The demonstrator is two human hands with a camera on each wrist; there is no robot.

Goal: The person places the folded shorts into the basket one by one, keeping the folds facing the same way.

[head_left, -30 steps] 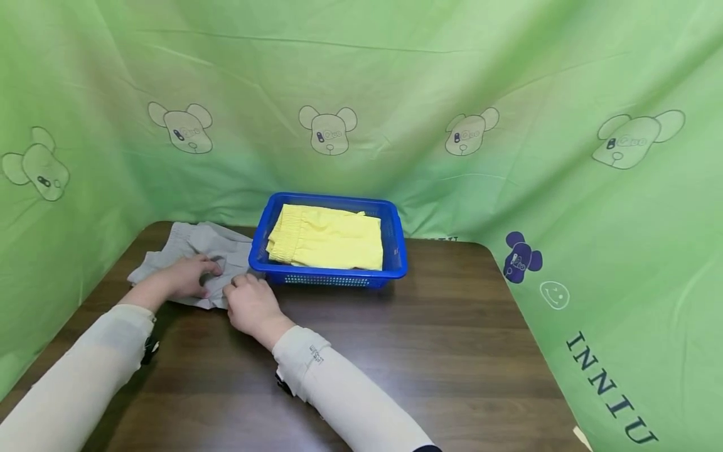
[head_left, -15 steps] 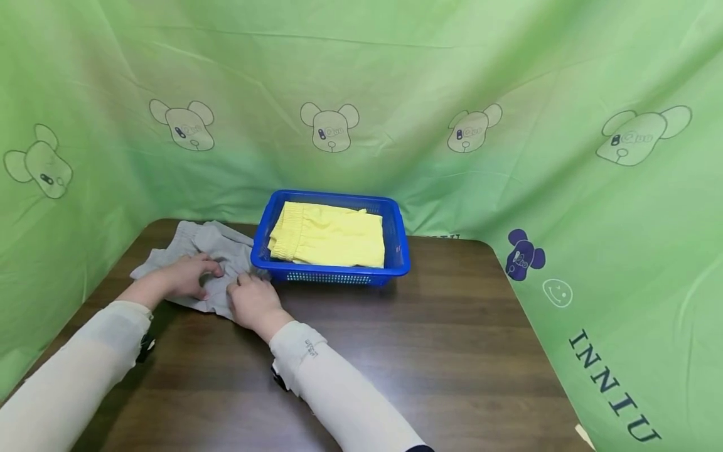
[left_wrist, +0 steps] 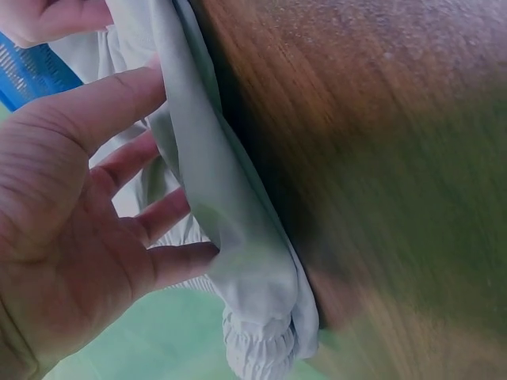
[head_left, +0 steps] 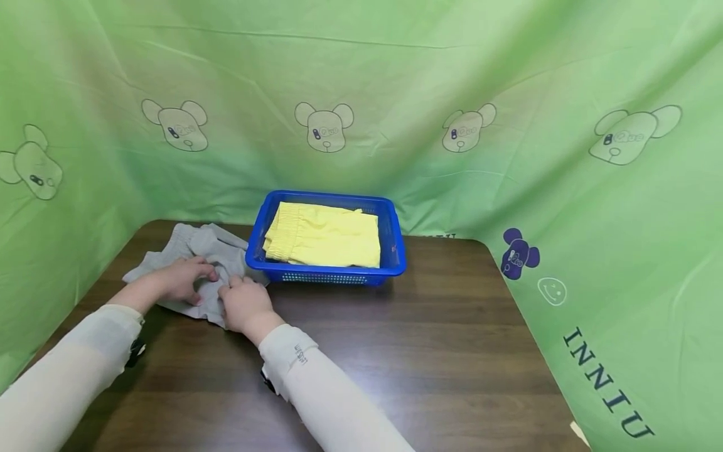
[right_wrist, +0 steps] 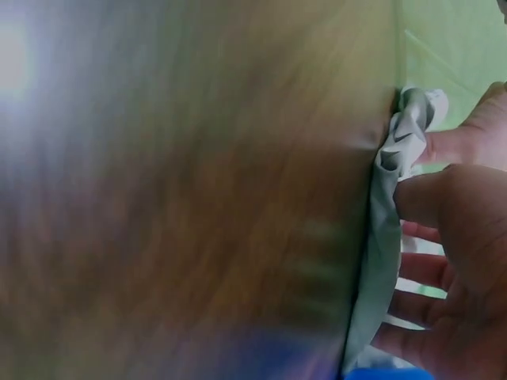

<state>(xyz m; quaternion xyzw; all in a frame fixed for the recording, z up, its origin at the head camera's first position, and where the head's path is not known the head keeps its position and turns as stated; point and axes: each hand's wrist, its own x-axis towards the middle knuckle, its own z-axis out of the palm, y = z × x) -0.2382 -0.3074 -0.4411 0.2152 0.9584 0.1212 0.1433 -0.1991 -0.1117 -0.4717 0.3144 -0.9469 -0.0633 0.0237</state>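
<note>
A pair of grey elastic-waist pants (head_left: 226, 251) lies rumpled at the table's left, its gathered waistband toward the back left. My left hand (head_left: 182, 280) rests on it with spread fingers; in the left wrist view the fingertips touch a raised fold of the grey cloth (left_wrist: 202, 158). To its right, my right hand (head_left: 246, 304) touches the front right part of the pants. The right wrist view shows its thumb and fingers (right_wrist: 424, 269) fairly straight, tips against the cloth edge (right_wrist: 379, 245). Part of the cloth is hidden under both hands.
A blue plastic basket (head_left: 324, 270) stands at the back of the table, close to the right side of the pants. Folded yellow elastic-waist clothing (head_left: 327, 238) lies in it. Green printed curtain (head_left: 395, 81) surrounds the brown wooden table (head_left: 423, 339).
The front right part of the grey pants has spread a little toward the near side along with my right hand. My left hand keeps almost the same place on the cloth.
</note>
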